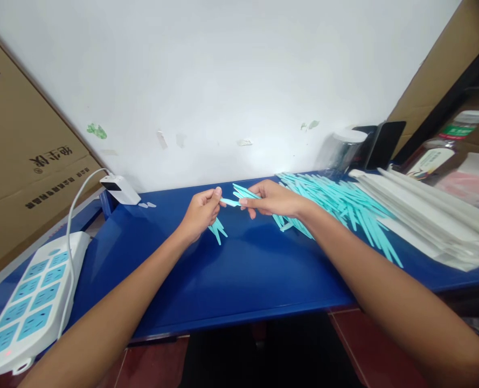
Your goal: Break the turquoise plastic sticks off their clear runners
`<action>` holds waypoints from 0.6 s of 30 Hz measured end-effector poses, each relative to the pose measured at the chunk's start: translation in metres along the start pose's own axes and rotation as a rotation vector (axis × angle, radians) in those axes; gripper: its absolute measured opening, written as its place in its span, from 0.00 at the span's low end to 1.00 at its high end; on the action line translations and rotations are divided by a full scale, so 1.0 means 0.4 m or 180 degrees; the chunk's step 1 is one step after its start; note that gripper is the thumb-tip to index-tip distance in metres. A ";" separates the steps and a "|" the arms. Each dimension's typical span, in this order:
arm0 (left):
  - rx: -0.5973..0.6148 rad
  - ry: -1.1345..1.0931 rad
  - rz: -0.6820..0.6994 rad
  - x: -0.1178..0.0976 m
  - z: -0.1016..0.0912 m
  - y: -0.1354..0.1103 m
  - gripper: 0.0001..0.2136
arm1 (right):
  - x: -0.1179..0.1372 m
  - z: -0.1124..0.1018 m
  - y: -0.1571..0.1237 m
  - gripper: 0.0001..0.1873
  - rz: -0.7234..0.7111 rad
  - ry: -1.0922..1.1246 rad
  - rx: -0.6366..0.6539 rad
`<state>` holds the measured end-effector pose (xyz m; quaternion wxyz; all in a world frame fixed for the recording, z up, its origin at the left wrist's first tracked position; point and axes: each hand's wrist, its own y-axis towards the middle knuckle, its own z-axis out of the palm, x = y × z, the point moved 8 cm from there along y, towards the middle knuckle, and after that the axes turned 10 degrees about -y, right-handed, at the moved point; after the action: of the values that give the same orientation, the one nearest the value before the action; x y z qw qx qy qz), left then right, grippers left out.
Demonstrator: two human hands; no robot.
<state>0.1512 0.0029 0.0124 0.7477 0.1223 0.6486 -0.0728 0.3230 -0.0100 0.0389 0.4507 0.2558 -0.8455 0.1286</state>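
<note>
Over the blue table, my left hand [204, 210] pinches one end of a slim turquoise eyebrow razor [230, 202]. Several more razors [218, 231] poke out beneath its curled fingers. My right hand [273, 198] has its thumb at the other end of that same razor, so it spans the gap between both hands. A few razors [244, 192] also fan out from the right hand's fingers. Beside and behind the right wrist lies a large loose pile of turquoise razors [336, 202]. The razors' blades are too small to make out.
On the left are a power strip [33, 296], a white device [120, 189] with a cable, small translucent pieces [147, 205] and a cardboard box [25, 156]. White packets [429, 221], a lidded jar [342, 151] and a bottle [441, 145] stand right. A white wall [231, 81] rises behind.
</note>
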 end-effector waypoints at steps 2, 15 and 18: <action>0.0035 0.0058 0.0037 -0.003 0.003 -0.002 0.26 | 0.003 0.002 0.000 0.25 -0.0040 -0.0091 -0.0003; -0.0184 0.0461 0.0119 0.013 -0.029 0.016 0.27 | -0.004 0.013 0.010 0.25 -0.0001 -0.0227 -0.0168; -0.0363 0.0480 0.0169 0.006 -0.048 0.020 0.26 | -0.016 -0.013 0.010 0.23 0.0155 -0.0359 -0.0412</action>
<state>0.1352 0.0159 0.0083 0.7042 0.1018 0.7027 -0.0066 0.3273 -0.0025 0.0365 0.4147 0.2123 -0.8821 0.0699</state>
